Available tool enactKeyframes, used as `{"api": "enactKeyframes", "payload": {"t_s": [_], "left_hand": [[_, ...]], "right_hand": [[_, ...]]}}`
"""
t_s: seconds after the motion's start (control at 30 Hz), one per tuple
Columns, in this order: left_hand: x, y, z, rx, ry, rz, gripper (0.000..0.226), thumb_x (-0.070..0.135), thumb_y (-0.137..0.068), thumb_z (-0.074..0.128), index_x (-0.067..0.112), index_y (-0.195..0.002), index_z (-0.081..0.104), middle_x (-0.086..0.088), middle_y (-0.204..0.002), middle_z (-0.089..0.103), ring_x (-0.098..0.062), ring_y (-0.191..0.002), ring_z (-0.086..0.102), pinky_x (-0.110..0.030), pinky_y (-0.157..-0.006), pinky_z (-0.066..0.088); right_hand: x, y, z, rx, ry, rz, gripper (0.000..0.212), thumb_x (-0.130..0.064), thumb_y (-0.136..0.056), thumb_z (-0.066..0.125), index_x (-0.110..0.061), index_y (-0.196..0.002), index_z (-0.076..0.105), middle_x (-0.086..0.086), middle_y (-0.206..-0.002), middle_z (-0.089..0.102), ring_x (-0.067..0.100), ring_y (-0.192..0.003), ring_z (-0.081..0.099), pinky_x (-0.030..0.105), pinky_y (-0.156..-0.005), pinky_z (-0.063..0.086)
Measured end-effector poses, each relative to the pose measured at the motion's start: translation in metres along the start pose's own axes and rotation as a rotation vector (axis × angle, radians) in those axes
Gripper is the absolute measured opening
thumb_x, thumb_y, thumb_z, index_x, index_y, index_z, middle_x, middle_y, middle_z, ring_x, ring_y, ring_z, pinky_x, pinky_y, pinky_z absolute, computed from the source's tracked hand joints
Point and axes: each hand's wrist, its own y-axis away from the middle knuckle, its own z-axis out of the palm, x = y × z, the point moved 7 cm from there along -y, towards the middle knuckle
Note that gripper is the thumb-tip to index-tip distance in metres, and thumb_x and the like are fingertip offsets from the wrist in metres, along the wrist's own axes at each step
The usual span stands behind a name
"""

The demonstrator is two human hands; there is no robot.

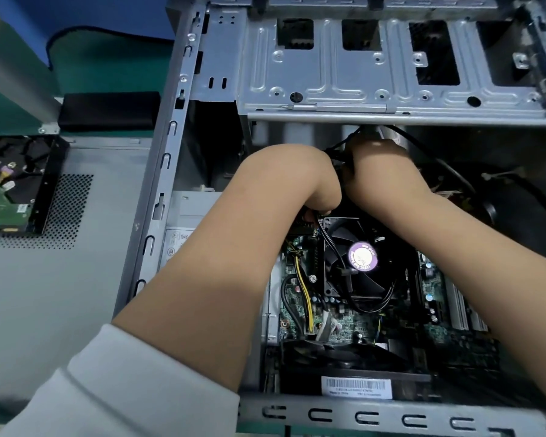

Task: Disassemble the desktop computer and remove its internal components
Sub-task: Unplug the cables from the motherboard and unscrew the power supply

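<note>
The open grey computer case (158, 171) lies on its side with the green motherboard (300, 298) exposed. A black CPU fan (360, 260) with a purple label sits in the middle of the board. My left hand (297, 178) reaches in above the fan, its fingers curled down onto a black connector (306, 223) at the board's far edge. Right beside it, my right hand (385, 168) grips a bundle of black cables (339, 156) that runs up under the metal drive cage (328, 74). Both palms are hidden from view.
A hard drive (10, 190) in a black bracket lies on the detached grey side panel (60, 294) at the left. The power supply (186, 216) sits inside the case's left wall. A black round part (517, 216) fills the right interior. Yellow and black wires (303, 285) cross the board.
</note>
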Motion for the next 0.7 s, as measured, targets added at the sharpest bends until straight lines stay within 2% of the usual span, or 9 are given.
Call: {"api": "enactKeyframes", "payload": {"t_s": [0.17, 0.33, 0.43, 0.53, 0.7], "left_hand": [[0.001, -0.002, 0.0, 0.007, -0.005, 0.024, 0.032, 0.019, -0.091, 0.056, 0.011, -0.06, 0.053, -0.003, -0.06, 0.056, -0.021, -0.05, 0.05, -0.026, -0.058, 0.045], [0.002, -0.003, 0.0, 0.007, 0.0, 0.028, 0.035, 0.018, -0.089, 0.056, 0.011, -0.055, 0.053, 0.0, -0.048, 0.055, -0.018, -0.042, 0.05, -0.024, -0.053, 0.045], [0.002, -0.004, 0.001, 0.008, 0.009, 0.031, 0.034, 0.018, -0.09, 0.057, 0.011, -0.056, 0.053, 0.001, -0.045, 0.055, -0.016, -0.041, 0.051, -0.024, -0.052, 0.045], [0.003, -0.005, 0.0, 0.02, 0.005, 0.045, 0.034, 0.019, -0.091, 0.056, 0.012, -0.058, 0.051, -0.001, -0.053, 0.055, -0.017, -0.044, 0.05, -0.024, -0.052, 0.044], [0.002, -0.006, 0.001, 0.019, 0.003, 0.038, 0.032, 0.018, -0.088, 0.057, 0.012, -0.056, 0.054, 0.002, -0.045, 0.055, -0.016, -0.041, 0.052, -0.023, -0.052, 0.045]], "right_hand": [[0.01, -0.003, -0.003, 0.011, -0.103, 0.056, 0.02, -0.014, -0.085, 0.056, -0.005, -0.103, 0.058, 0.022, -0.102, 0.061, 0.037, -0.093, 0.057, 0.029, -0.066, 0.034], [-0.002, 0.001, 0.001, 0.014, 0.036, -0.062, 0.02, -0.016, -0.09, 0.054, -0.003, -0.106, 0.053, 0.024, -0.101, 0.059, 0.038, -0.092, 0.057, 0.031, -0.061, 0.032], [0.003, -0.001, 0.001, 0.018, -0.019, -0.022, 0.02, -0.017, -0.09, 0.054, -0.004, -0.105, 0.054, 0.023, -0.102, 0.06, 0.038, -0.093, 0.057, 0.032, -0.063, 0.036], [0.01, -0.004, -0.001, 0.018, -0.072, 0.02, 0.02, -0.019, -0.089, 0.056, -0.005, -0.104, 0.058, 0.022, -0.103, 0.061, 0.037, -0.093, 0.057, 0.03, -0.066, 0.034], [-0.001, 0.0, 0.0, 0.036, 0.049, -0.078, 0.018, -0.015, -0.089, 0.055, -0.003, -0.102, 0.057, 0.023, -0.098, 0.06, 0.038, -0.089, 0.057, 0.029, -0.061, 0.032]]}}
